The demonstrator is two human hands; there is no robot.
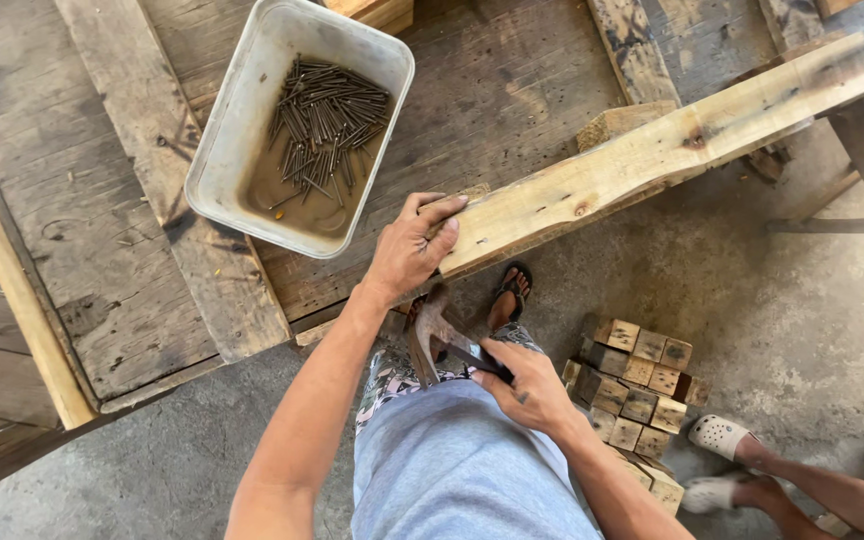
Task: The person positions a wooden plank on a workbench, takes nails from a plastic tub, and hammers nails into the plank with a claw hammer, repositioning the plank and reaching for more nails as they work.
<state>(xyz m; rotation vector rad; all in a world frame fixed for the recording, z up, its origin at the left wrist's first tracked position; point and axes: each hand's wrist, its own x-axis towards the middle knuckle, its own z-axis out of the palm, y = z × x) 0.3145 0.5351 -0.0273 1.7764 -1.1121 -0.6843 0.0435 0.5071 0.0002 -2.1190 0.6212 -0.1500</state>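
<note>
My left hand (410, 247) grips the near end of a pale plank (652, 150) lying across the workbench (102, 230), while my right hand (527, 385) clasps a claw hammer (434, 335) below it. A grey tub (252, 90) of nails (327, 120) sits just left, wood blocks (632, 385) stacked on the floor.

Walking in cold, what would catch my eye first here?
Probably the pale tub of dark nails on the worn wooden bench at upper left. Next, the left hand gripping the end of a long pale plank at centre, while the right hand holds a claw hammer just below.
</note>
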